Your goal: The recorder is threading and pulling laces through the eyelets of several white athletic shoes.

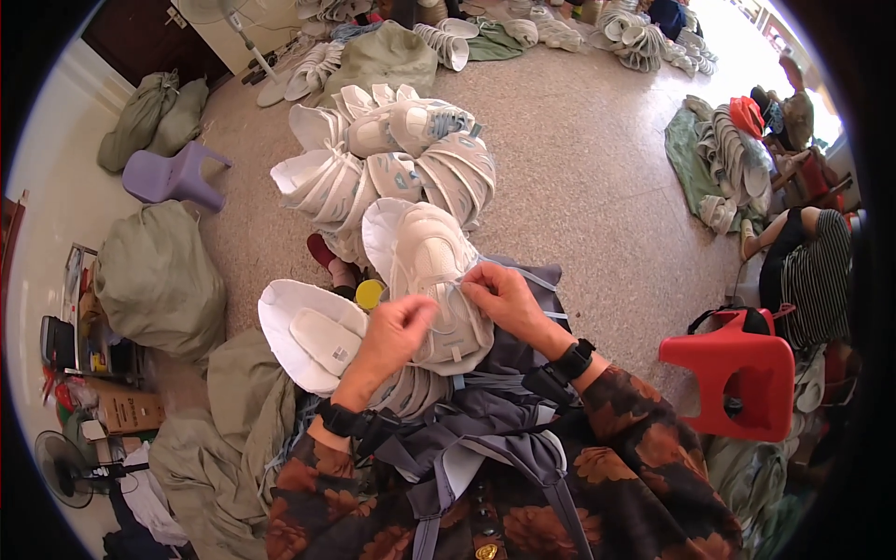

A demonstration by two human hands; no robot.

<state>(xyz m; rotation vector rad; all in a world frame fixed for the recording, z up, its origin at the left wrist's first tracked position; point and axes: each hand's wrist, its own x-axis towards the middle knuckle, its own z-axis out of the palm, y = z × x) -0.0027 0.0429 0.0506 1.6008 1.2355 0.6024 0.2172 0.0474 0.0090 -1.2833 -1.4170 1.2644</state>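
A beige shoe upper (432, 245) with a white lining lies on my lap, its toe pointing away from me. My right hand (509, 297) pinches a pale shoelace at the eyelets on the upper's right side. Over the left side, my left hand (399, 334) has its thumb and fingers pressed together on the lace, which loops thinly between the two hands. To the left, tucked against my left wrist, is a second shoe upper (297, 322), its pale underside with a small printed label turned up. More nested uppers (411, 390) lie beneath my hands.
Stacked shoe uppers (322, 182) curve across the floor ahead. A purple stool (173, 177) and stuffed sacks (161, 275) stand at left. At right are a red stool (728, 373) and a seated person in stripes (821, 280). A fan (63, 467) is at lower left.
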